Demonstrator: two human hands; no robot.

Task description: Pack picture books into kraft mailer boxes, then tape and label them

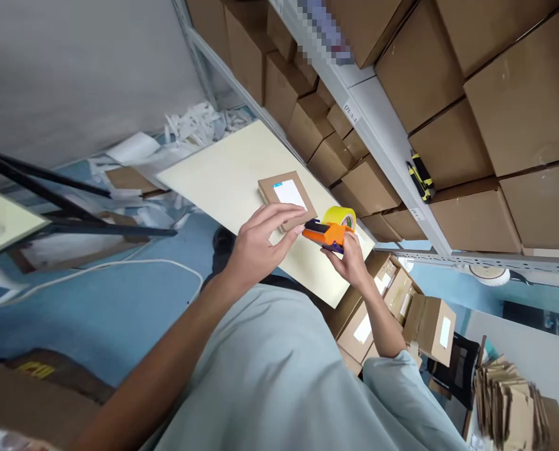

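Note:
An orange tape dispenser (pixel 325 234) with a dark front end carries a roll of yellow tape (pixel 342 217). My right hand (pixel 353 258) is closed around its grip. My left hand (pixel 266 240) reaches over the near part of a small cardboard box (pixel 302 182), fingers stretched out and thumb apart from them. The left thumb tip is close by the dispenser's front end; I cannot tell whether it touches. A white label with a blue corner (pixel 286 193) is on the box's top, partly hidden by my fingers. The box lies on a cream tabletop (pixel 223 169).
Shelves of cardboard boxes (pixel 443 81) rise along the right, with yellow-and-black cutters (pixel 420 178) on one ledge. Labelled parcels (pixel 394 294) stand beside the table at lower right. Paper scraps (pixel 197 122) and a white cable (pixel 143 262) lie on the blue floor.

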